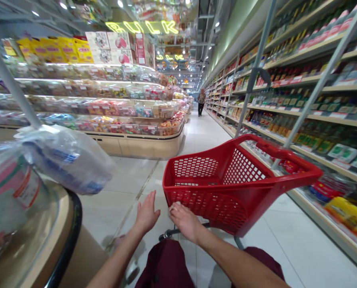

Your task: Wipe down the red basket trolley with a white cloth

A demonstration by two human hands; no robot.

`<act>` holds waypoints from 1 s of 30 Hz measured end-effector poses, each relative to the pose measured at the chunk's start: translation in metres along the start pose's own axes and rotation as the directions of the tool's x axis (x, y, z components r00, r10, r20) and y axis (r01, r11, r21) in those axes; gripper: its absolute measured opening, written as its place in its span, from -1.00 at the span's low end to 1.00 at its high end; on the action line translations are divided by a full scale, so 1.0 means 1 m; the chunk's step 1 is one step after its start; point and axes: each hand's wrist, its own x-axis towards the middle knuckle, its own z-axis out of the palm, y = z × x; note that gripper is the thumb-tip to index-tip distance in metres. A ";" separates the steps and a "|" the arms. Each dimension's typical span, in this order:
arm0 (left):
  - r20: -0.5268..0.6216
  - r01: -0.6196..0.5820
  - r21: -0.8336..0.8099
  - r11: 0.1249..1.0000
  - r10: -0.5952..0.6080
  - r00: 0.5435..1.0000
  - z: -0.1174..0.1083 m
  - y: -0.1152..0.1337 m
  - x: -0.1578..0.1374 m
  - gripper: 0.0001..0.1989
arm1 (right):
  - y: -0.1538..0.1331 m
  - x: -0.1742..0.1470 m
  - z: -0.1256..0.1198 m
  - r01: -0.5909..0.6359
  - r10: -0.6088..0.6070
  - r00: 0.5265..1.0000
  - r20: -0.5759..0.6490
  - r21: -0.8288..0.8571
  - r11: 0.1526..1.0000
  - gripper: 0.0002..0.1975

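Observation:
A red plastic shopping cart (pixel 208 200) with perforated walls stands before me, its handle off to the right. My right hand (pixel 186 222) is at the cart's near left corner, with its fingers bent together. A small pale bit shows at those fingertips, too unclear to name. Whether the fingers touch the cart I cannot tell. To the left of that corner my left hand (pixel 147 212) hangs over the floor, open and holding nothing, its thumb apart from the fingers. The visible inside of the basket shows no goods.
On the left, a counter (pixel 73 232) with a black bumper holds bagged goods, and a plastic bag (pixel 67 156) hangs over its edge. Tiered bulk bins (pixel 130 106) stand beyond. Bottle shelves (pixel 304 114) line the right. Far down the aisle is a person (pixel 201 102).

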 end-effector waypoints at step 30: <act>0.067 -0.426 0.305 0.852 0.427 0.902 -0.002 0.098 0.008 -0.24 | 0.057 -0.095 -0.056 -0.176 0.139 0.973 -0.182 -0.208 0.962 -0.72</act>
